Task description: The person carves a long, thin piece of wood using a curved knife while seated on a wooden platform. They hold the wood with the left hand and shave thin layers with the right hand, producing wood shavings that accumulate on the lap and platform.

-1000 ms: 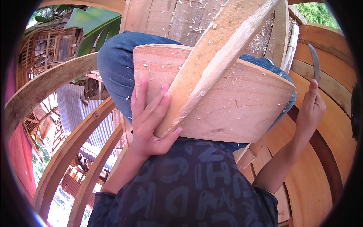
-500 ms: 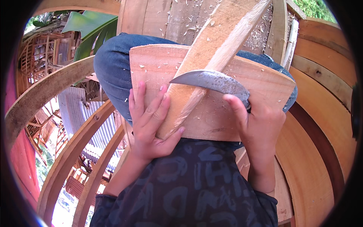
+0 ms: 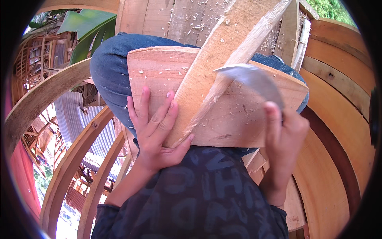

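My right hand point(image 3: 287, 129) is closed around the hidden handle of a curved knife point(image 3: 254, 80). Its thumb lies up against the base of the hooked blade, which is blurred and whose tip is over the right edge of a long rough piece of wood point(image 3: 215, 67). That piece slants up and to the right across a flat wooden board point(image 3: 159, 69) on my lap. My left hand point(image 3: 155, 131) lies flat with its fingers spread on the board. Its index finger touches the wood's left side, and its thumb lies along the near end.
Jeans-covered legs point(image 3: 109, 75) support the board. Wood shavings litter the planks point(image 3: 187, 24) ahead. Curved wooden ribs point(image 3: 75, 159) rise at the left, with corrugated metal sheets point(image 3: 85, 123) lower beyond them. Curved planking point(image 3: 330, 163) walls the right side.
My right hand has drawn the knife to the right and tilted it, lifting the blade off the middle of the wood. The left hand keeps its place against the wood.
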A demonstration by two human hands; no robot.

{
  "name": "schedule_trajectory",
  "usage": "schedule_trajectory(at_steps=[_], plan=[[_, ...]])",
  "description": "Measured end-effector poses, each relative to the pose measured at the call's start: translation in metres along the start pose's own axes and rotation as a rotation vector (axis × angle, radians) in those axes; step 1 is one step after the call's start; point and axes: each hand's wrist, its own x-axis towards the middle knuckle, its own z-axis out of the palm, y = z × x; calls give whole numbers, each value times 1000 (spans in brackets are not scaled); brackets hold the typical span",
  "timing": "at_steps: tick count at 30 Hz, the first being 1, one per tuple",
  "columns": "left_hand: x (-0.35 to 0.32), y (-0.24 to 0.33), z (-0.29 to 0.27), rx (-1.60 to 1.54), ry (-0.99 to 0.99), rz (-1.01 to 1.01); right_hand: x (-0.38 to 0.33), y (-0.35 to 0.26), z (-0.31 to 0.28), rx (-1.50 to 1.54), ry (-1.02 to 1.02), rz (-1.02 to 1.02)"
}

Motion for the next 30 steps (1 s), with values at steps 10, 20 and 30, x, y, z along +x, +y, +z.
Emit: schedule_trajectory(at_steps=[10, 20, 30], plan=[[4, 2, -2, -1, -15, -1, 43, 23, 2, -87, 140, 158], [3, -2, -2, -10, -10, -1, 5, 11, -1, 196, -33, 262], [8, 3, -3, -21, -15, -18, 13, -17, 16, -79, -32, -74]])
